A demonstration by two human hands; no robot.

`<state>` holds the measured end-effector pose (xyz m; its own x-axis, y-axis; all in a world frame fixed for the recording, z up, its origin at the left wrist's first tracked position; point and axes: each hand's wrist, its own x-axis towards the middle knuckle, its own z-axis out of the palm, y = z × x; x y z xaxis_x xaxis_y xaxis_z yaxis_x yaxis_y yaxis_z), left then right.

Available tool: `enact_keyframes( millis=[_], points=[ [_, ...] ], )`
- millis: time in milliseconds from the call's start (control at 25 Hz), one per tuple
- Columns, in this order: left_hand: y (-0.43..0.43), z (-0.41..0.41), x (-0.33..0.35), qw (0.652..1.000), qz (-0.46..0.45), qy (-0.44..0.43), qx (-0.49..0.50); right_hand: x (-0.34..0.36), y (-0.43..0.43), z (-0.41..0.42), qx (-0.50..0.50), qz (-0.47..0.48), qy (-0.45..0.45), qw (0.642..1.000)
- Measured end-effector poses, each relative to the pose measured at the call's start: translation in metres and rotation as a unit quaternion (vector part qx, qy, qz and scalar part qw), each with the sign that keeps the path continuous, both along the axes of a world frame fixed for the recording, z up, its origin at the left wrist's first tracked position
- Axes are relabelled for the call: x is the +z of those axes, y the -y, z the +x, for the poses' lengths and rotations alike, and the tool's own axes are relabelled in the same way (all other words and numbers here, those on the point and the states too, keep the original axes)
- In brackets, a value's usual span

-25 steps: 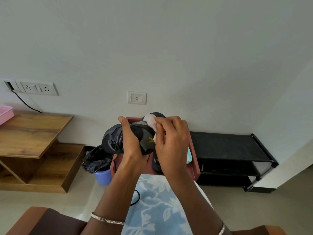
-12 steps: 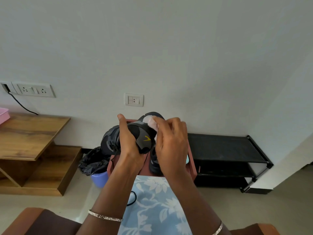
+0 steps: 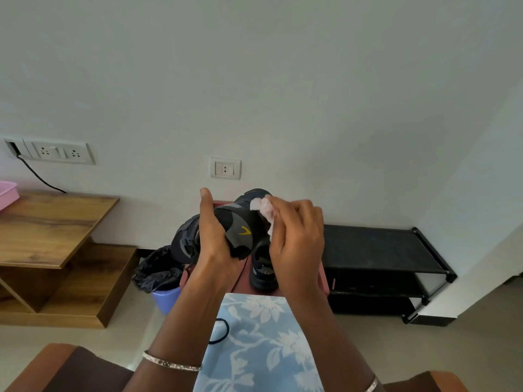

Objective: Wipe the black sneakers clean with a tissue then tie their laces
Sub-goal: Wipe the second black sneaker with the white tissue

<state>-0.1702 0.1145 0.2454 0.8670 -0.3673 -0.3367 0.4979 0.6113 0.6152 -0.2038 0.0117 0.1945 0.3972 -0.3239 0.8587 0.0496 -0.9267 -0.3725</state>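
Observation:
My left hand (image 3: 215,244) grips a black sneaker (image 3: 239,224) with a grey patch and a yellow mark, holding it up sideways in front of me. Its toe points left. My right hand (image 3: 297,239) pinches a crumpled white tissue (image 3: 264,209) and presses it against the heel end of that sneaker. The second black sneaker (image 3: 263,273) stands below on a reddish stool (image 3: 324,281), partly hidden behind my right hand. A loose black lace hangs down from the held sneaker.
A blue bin with a black bag (image 3: 158,273) stands on the floor to the left of the stool. A black shoe rack (image 3: 379,250) runs along the wall on the right. A wooden table (image 3: 51,227) is at the left.
My right hand has slid the tissue slightly up and to the right along the heel of the held sneaker. My left hand keeps the same grip.

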Motion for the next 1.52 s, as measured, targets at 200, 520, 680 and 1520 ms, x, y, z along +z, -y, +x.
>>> enact_keyframes(
  millis=[200, 520, 680, 1520],
  points=[
    [-0.002, -0.002, 0.002, 1.000, -0.012, 0.004, -0.007, 0.013, 0.002, 0.009, 0.004, -0.014, -0.028, 1.000],
    [-0.006, 0.010, -0.013, 1.000, 0.024, -0.015, -0.005, -0.028, 0.000, -0.012, 0.015, -0.013, -0.014, 1.000],
    [0.002, 0.010, -0.017, 0.999, 0.019, -0.010, -0.043, 0.007, 0.006, 0.006, 0.009, -0.003, -0.019, 1.000],
    [0.007, 0.008, -0.039, 0.927, 0.265, 0.263, -0.043, 0.022, 0.008, 0.012, 0.001, 0.025, -0.215, 0.976]
  ],
)
